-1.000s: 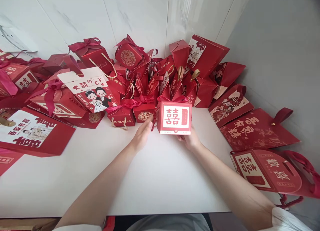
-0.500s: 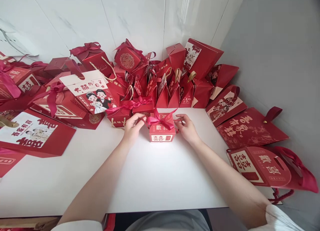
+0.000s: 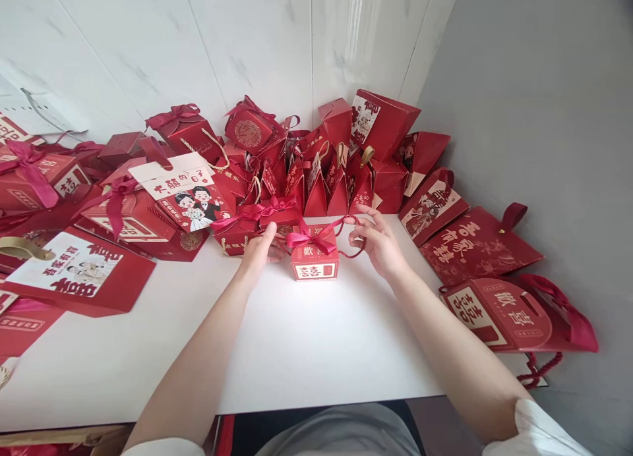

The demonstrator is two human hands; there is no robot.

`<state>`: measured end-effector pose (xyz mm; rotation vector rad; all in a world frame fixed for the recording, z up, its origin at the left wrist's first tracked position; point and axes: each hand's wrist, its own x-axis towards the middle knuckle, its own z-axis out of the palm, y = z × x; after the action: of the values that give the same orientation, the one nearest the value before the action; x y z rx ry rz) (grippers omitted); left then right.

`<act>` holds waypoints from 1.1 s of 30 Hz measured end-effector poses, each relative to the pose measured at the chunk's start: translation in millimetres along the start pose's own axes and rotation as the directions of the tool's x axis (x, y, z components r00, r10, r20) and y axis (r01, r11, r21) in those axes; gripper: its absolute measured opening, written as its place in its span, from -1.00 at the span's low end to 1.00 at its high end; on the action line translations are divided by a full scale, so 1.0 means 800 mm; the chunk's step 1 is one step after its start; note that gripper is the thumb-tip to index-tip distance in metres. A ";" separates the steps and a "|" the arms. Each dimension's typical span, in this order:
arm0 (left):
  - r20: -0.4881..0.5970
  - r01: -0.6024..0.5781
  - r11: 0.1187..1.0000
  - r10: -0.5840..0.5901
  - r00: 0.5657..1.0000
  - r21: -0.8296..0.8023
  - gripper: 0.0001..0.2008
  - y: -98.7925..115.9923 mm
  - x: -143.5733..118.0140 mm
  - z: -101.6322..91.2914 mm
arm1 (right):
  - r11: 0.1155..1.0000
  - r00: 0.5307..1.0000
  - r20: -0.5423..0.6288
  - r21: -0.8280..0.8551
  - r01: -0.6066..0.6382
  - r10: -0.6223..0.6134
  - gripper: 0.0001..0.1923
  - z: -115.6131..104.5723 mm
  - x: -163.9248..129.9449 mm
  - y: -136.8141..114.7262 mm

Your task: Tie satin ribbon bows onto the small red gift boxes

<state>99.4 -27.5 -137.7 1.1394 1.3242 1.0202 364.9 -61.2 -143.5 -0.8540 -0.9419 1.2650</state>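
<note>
Red card forms the small box (image 3: 315, 271) upright near the middle of the desk (image 3: 316, 350), nearer the back edge than the front. Its cream panel, with large red characters, faces the front edge, and a crimson ribbon bow (image 3: 312, 243) sits on top. The right hand (image 3: 380, 246) is just beside the box, its grip narrow around a loop of red twisted cord (image 3: 357, 253) from that side. The left hand (image 3: 258, 250) is at the opposite side, thumb up; whether its grip has hold of anything I cannot tell, as the fingers are partly hidden. Just behind the left hand stands a ribboned box with gold cord (image 3: 235, 236). Upright pointed packages (image 3: 315, 196) line the back edge. Toward the right edge lies a round-topped carrier (image 3: 517, 314); toward the left edge, a large box with a printed couple (image 3: 82, 271).
</note>
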 end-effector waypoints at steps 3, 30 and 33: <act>-0.076 -0.083 0.975 0.068 0.995 -0.204 -0.56 -0.004 0.000 0.006 | 0.998 0.998 0.051 0.051 -0.038 0.036 -0.40 0.000 -0.001 -0.002; 0.223 0.123 0.941 -0.053 0.973 -0.317 -0.70 0.053 -0.018 -0.050 | 0.965 0.947 -0.316 0.260 0.018 0.068 -0.65 -0.012 0.009 -0.016; 0.199 0.178 0.860 -0.091 0.976 -0.478 -0.62 0.055 -0.018 -0.041 | 0.970 0.934 -0.345 0.243 -0.009 0.095 -0.65 -0.011 0.009 -0.014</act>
<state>69.5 -32.8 -89.8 0.7123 0.9157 1.0533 377.7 -55.5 -136.0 -0.8839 -0.4708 1.1894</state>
